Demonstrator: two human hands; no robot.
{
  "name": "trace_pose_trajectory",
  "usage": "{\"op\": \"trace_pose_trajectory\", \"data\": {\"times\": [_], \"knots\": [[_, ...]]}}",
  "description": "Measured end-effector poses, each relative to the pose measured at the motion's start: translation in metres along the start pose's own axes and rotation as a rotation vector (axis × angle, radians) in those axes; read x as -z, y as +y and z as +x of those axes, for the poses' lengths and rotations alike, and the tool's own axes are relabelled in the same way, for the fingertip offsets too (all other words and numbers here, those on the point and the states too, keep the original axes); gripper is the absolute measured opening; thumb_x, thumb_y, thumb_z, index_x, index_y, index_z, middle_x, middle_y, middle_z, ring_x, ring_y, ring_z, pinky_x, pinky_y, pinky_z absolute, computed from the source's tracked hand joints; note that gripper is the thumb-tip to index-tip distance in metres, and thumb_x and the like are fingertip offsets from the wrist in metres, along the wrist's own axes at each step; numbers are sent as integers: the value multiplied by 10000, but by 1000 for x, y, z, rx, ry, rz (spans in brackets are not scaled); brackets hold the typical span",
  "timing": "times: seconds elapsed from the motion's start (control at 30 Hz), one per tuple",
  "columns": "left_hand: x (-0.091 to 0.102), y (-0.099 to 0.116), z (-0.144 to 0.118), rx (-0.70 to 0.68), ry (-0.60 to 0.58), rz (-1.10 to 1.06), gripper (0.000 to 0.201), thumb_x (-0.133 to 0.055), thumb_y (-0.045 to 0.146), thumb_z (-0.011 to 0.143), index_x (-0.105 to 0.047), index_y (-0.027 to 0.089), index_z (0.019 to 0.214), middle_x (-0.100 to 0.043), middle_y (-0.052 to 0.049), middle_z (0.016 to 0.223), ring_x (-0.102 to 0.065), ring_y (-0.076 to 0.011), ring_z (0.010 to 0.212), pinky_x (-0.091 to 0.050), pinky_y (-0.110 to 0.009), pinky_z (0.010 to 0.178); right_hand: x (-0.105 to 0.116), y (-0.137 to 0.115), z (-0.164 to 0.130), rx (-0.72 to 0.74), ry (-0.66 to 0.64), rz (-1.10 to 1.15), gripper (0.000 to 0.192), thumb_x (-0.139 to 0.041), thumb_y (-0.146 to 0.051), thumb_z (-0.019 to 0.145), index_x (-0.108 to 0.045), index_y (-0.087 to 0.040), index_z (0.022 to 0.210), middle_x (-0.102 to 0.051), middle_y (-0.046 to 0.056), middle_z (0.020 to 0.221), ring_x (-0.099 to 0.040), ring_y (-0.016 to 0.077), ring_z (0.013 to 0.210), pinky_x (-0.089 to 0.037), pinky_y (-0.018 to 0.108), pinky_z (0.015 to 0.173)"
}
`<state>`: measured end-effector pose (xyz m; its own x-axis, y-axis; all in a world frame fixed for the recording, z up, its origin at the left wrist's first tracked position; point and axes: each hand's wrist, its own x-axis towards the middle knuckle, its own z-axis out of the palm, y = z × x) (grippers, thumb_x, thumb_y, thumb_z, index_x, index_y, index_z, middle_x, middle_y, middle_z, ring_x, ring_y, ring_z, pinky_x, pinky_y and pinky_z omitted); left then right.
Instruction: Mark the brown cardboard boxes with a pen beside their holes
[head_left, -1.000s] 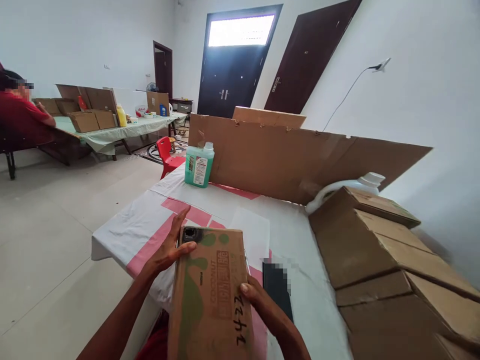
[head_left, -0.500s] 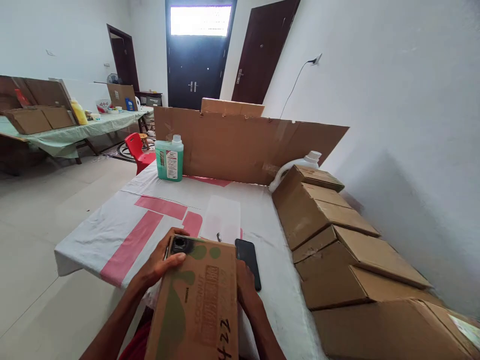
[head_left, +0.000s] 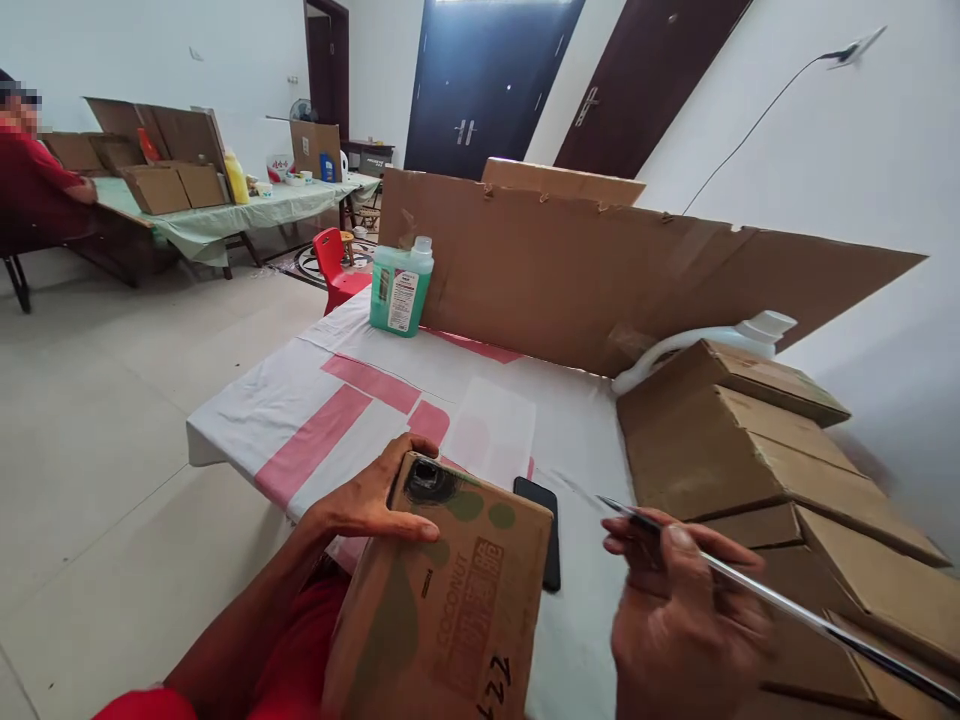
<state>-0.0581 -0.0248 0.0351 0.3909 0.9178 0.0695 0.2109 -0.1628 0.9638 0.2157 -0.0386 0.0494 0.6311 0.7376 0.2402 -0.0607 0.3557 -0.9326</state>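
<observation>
My left hand grips the upper left corner of a cardboard box, thumb on its front face and fingers behind. The box is tilted toward me, with green patches, printed "COCONUT" lettering, handwritten black digits and a dark scribbled spot near the top. My right hand is raised to the right of the box, closed around a slim pen whose tip points left. A black phone lies on the table just behind the box, partly hidden by it.
The table has a white and pink cloth. A green liquid jug stands at its far left, before an upright cardboard sheet. Stacked cardboard boxes and a white jug line the right side. A person in red sits far left.
My right hand has left the box's right side and now holds the pen, which lay on the table before. The view has turned left, bringing the seated person into sight.
</observation>
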Motion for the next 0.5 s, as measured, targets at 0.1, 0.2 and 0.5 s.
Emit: {"op": "trace_pose_trajectory", "data": {"times": [0.1, 0.2, 0.5], "knots": [[-3, 5, 2, -13, -3, 48, 774, -854, 448, 672, -491, 252, 1327, -590, -88, 1275, -601, -303, 1147, -491, -434, 975, -20, -15, -40, -107, -339, -7, 211, -737, -419, 886, -695, -225, 958, -748, 23, 858, -722, 183, 706, -582, 295, 626], [-6, 10, 4, -17, -2, 43, 741, -862, 389, 669, -491, 248, 1295, -607, -75, 1229, -621, -285, 1110, -512, -411, 935, -36, -12, -68, -132, -556, -59, 205, -706, -419, 928, -740, -230, 1001, -764, 44, 878, -740, 193, 750, -613, 297, 675], [-5, 14, 7, -16, -21, 87, 858, -949, 468, 592, -498, 236, 1284, -590, -82, 1232, -599, -313, 1143, -500, -440, 960, -43, -10, -71, 2, -597, -118, 180, -679, -397, 952, -734, -233, 901, -750, 35, 945, -669, 145, 696, -569, 253, 645]]}}
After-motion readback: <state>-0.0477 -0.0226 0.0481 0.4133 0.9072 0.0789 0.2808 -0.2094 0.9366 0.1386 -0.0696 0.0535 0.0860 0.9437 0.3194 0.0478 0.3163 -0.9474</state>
